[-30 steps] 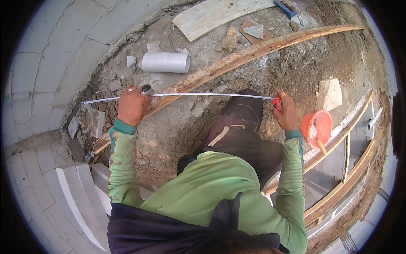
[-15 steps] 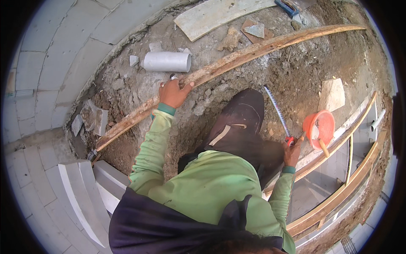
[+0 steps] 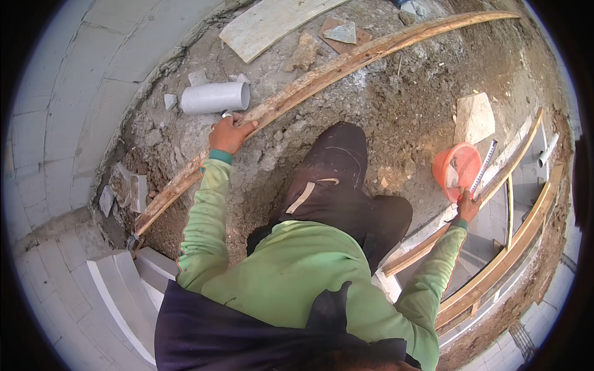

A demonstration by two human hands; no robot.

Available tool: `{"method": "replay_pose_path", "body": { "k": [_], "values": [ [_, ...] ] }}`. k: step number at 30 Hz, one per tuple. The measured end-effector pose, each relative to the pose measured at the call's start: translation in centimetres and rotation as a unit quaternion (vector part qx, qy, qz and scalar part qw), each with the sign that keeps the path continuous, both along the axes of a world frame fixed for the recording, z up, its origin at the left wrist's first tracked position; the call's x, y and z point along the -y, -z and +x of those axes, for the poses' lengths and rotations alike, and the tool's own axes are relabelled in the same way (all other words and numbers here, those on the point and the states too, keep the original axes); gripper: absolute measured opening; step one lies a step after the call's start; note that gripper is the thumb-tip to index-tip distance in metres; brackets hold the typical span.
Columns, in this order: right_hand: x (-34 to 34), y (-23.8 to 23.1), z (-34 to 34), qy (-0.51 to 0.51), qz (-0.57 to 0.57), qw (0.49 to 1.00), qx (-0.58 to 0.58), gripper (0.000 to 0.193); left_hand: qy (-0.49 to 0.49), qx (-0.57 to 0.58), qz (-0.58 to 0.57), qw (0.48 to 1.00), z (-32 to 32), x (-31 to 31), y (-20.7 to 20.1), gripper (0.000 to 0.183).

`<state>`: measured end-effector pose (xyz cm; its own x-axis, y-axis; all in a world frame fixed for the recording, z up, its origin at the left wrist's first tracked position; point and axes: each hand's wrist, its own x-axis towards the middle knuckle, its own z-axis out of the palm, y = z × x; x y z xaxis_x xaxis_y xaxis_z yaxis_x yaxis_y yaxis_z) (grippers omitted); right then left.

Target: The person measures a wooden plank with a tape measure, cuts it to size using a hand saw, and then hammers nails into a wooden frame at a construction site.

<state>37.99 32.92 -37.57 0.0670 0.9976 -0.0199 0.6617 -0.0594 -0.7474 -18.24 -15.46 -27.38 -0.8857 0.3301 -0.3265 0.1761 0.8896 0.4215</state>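
My left hand (image 3: 228,135) is closed over a long rough wooden plank (image 3: 309,85), its thumb lying along the wood. A small shiny metal piece (image 3: 227,114) shows at its fingers; its kind cannot be made out. My right hand (image 3: 468,207) is closed beside an orange bucket (image 3: 457,172), gripping a tape measure whose case is mostly hidden. The white tape blade (image 3: 484,166) sticks out past the bucket's rim, over a wooden strip. Both arms wear green sleeves.
A white pipe piece (image 3: 213,99) lies beyond my left hand, near a pale board (image 3: 266,28). A stone slab (image 3: 474,117) rests behind the bucket. Wooden framing (image 3: 495,269) runs along the right. Grey block walls (image 3: 80,93) stand at left, with pale blocks (image 3: 117,290) below.
My right hand has moved right with the tape measure, from beside my knee to the bucket. My left hand still grips the plank. The whole view has shifted slightly.
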Motion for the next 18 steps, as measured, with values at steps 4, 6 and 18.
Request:
{"method": "replay_pose_path", "body": {
  "k": [4,6,18],
  "values": [
    [-3.3,-1.4,-4.9,0.055,-0.051,0.988,-0.136,0.083,-0.056,-0.003,0.130,0.990,-0.3,4.8,3.4,0.057],
    [-4.8,-0.4,-3.7,0.066,-0.070,0.984,-0.151,0.076,-0.064,0.028,0.163,0.984,-0.7,4.6,3.7,0.045],
    [-7.3,3.9,-10.7,0.097,0.071,0.949,0.291,0.079,-0.066,0.023,0.210,0.975,-2.9,5.5,8.3,0.046]
  ]
}}
